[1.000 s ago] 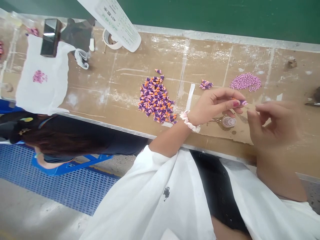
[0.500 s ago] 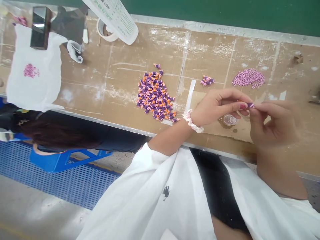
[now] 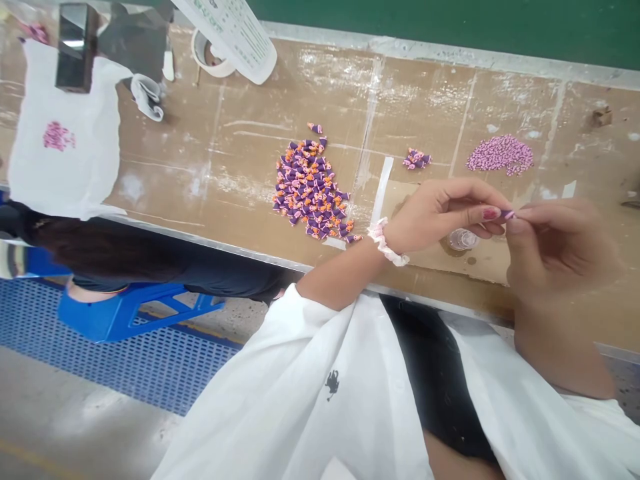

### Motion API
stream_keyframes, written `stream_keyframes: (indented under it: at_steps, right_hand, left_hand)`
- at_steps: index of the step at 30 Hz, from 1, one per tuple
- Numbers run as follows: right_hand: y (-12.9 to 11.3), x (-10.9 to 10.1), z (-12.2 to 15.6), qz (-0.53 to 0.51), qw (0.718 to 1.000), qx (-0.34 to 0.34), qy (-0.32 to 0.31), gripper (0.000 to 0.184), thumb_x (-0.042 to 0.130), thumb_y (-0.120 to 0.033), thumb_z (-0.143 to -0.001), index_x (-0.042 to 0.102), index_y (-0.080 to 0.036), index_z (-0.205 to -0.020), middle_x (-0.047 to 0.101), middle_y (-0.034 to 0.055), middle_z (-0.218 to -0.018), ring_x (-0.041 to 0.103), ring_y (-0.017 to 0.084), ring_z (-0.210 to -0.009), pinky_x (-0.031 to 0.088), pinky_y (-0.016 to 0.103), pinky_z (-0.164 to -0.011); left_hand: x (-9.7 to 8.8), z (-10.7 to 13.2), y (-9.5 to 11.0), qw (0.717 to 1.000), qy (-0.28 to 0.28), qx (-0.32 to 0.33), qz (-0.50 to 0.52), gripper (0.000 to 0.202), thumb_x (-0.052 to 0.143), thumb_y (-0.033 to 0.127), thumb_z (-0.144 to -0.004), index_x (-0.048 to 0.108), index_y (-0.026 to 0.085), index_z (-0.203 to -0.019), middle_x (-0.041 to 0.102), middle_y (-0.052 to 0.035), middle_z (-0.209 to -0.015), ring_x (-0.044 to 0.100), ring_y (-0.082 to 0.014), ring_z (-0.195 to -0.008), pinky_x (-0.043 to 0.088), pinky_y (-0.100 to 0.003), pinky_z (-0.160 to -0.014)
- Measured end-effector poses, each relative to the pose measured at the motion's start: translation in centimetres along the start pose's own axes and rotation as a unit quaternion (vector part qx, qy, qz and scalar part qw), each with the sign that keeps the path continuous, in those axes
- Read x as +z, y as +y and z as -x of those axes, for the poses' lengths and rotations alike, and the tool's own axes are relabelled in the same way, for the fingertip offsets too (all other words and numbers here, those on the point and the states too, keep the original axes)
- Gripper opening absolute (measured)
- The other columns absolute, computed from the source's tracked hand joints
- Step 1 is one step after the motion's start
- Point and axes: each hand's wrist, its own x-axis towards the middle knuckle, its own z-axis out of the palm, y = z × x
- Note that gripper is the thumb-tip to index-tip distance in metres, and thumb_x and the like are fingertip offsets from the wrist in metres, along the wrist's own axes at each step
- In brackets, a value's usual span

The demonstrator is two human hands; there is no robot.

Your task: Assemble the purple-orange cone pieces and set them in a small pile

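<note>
Ornament [image 3: 507, 215], miniature, purple: pinched between thumb and fingers of left hand [image 3: 457, 208], near clear container [image 3: 463, 239]. Right hand [image 3: 560, 243]: thumb and forefinger at ornament's outer end, grip unclear. Pink beads [image 3: 500, 154]: heaped beyond.

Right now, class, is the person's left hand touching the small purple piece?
Touching. The head view shows the left hand pinching the purple piece, one end showing just past the thumb.

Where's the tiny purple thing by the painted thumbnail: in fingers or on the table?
In fingers: the left hand pinches the purple piece, with the right hand at its end.
</note>
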Motion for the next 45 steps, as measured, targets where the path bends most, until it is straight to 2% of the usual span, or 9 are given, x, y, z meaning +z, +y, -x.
stream_keyframes:
  at_steps: [4,10,15,20,30,33,38,42,45]
  right_hand:
    - [-0.1,0.0,-0.1,-0.021,0.999,0.028,-0.007,0.026,0.067,-0.009,-0.076,0.067,-0.027,-0.096,0.065,-0.0016,-0.076,0.06,0.013,-0.068,0.045,0.029,-0.059]
    - [0.7,-0.1,-0.1,0.035,0.999,-0.04,0.013,0.034,0.072,-0.008,-0.072,0.068,-0.026,-0.101,0.066,-0.0002,-0.078,0.059,0.013,-0.067,0.044,0.028,-0.057]
    - [0.9,-0.4,-0.3,0.046,0.997,-0.005,0.059,0.028,0.069,-0.014,-0.076,0.069,-0.026,-0.101,0.065,0.0016,-0.081,0.056,0.012,-0.067,0.041,0.025,-0.052]
    - [0.9,-0.5,-0.5,0.055,0.996,-0.016,0.068,0.023,0.066,-0.014,-0.078,0.069,-0.026,-0.098,0.065,0.001,-0.077,0.057,0.013,-0.068,0.041,0.025,-0.051]
    - [0.2,-0.9,-0.5,0.104,0.994,0.019,0.039,0.02,0.064,-0.01,-0.078,0.067,-0.023,-0.093,0.064,-0.0006,-0.077,0.054,0.011,-0.066,0.042,0.027,-0.057]
    - [0.2,-1.0,-0.6,0.111,0.993,0.031,0.031,0.019,0.064,-0.01,-0.078,0.066,-0.023,-0.091,0.063,-0.0008,-0.076,0.054,0.011,-0.066,0.042,0.027,-0.058]
    - [0.4,-0.9,-0.7,0.11,0.993,0.034,0.038,0.015,0.064,-0.013,-0.077,0.066,-0.024,-0.088,0.063,-0.0015,-0.074,0.055,0.012,-0.062,0.042,0.028,-0.056]
    - [0.4,-1.0,-0.7,0.12,0.991,0.043,0.038,0.012,0.064,-0.016,-0.078,0.065,-0.025,-0.086,0.063,-0.002,-0.072,0.056,0.012,-0.061,0.043,0.029,-0.056]
    - [0.2,-1.0,-0.8,0.119,0.991,0.049,0.039,0.012,0.064,-0.016,-0.078,0.065,-0.024,-0.086,0.063,-0.0023,-0.072,0.055,0.012,-0.061,0.043,0.029,-0.056]
  left_hand:
    - [0.0,0.0,-0.1,1.0,-0.009,0.017,0.016,0.01,0.055,0.009,-0.087,0.064,0.012,-0.089,0.068,0.0037,-0.079,0.069,-0.0068,-0.075,0.057,-0.021,-0.075]
    - [-0.1,-0.3,-0.3,1.0,0.012,0.019,0.015,0.006,0.058,0.016,-0.087,0.064,0.014,-0.088,0.067,0.0026,-0.081,0.068,-0.0076,-0.076,0.059,-0.022,-0.073]
    - [-1.3,-1.0,-0.4,0.997,0.062,0.034,0.02,0.012,0.063,0.027,-0.086,0.06,0.015,-0.089,0.063,0.0018,-0.08,0.063,-0.005,-0.069,0.056,-0.018,-0.064]
    - [-2.2,-1.3,-0.2,0.998,0.044,0.027,0.032,0.007,0.057,0.024,-0.09,0.055,0.018,-0.091,0.058,0.0026,-0.082,0.063,-0.0047,-0.073,0.056,-0.019,-0.069]
    - [-2.8,-1.7,-1.1,0.99,0.043,0.063,-0.122,0.011,0.047,0.027,-0.095,0.053,0.019,-0.101,0.062,-0.0014,-0.097,0.063,-0.0064,-0.082,0.054,-0.02,-0.073]
    - [-3.3,-1.7,-0.7,0.954,0.086,0.092,-0.273,0.013,0.047,0.025,-0.094,0.056,0.018,-0.102,0.063,-0.0029,-0.097,0.061,-0.0086,-0.084,0.051,-0.022,-0.074]
    - [-5.1,-1.8,0.5,0.833,0.089,0.06,-0.543,0.012,0.052,0.018,-0.088,0.06,0.019,-0.08,0.064,-0.0042,-0.086,0.057,-0.0156,-0.085,0.042,-0.029,-0.083]
    - [-6.1,-1.6,0.8,0.777,0.105,-0.018,-0.621,0.014,0.052,0.012,-0.086,0.055,0.018,-0.073,0.06,-0.0055,-0.084,0.053,-0.0186,-0.08,0.038,-0.032,-0.079]
    - [-5.5,-1.5,0.8,0.761,0.119,-0.05,-0.636,0.018,0.049,0.001,-0.081,0.053,0.016,-0.07,0.055,-0.0062,-0.08,0.054,-0.02,-0.081,0.039,-0.035,-0.083]
